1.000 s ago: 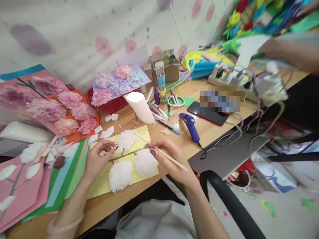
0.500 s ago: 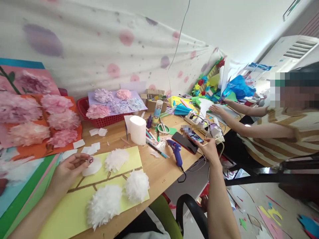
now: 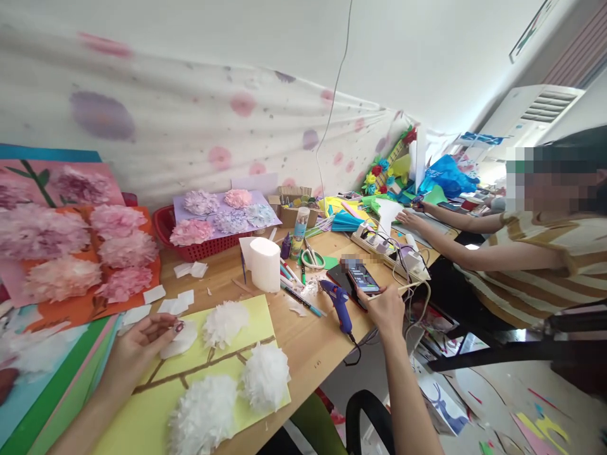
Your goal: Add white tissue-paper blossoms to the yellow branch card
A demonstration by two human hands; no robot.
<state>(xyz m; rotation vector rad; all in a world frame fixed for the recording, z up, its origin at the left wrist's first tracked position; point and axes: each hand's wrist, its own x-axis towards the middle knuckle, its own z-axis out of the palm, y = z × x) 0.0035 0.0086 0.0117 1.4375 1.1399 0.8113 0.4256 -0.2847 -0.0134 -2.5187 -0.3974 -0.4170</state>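
Note:
My left hand (image 3: 150,341) is closed in a pinch at the edge of a round piece of white paper (image 3: 181,340), above a yellow sheet (image 3: 156,414). On that sheet are brown branch lines and three fluffy white paper flowers (image 3: 266,377). My right hand (image 3: 386,311) is closed around a thin pale stick (image 3: 401,290). Its fingertips touch the lower edge of a lit phone (image 3: 363,278), which overlaps a dark, flat object (image 3: 337,276) under it. Beside the phone lies a blue glue gun (image 3: 339,306), its cord trailing off the table edge.
A white paper roll (image 3: 265,265), scissors (image 3: 313,258), pens and a glue bottle (image 3: 299,230) stand behind. A red basket (image 3: 203,248) carries a flower picture. A power strip (image 3: 386,253) with cables lies right; a co-worker (image 3: 531,253) sits beyond. White paper squares (image 3: 176,303) lie left.
My right hand and the phone have shifted left and nearer to me over the table. My left hand stays by the round paper. The view has tilted slightly.

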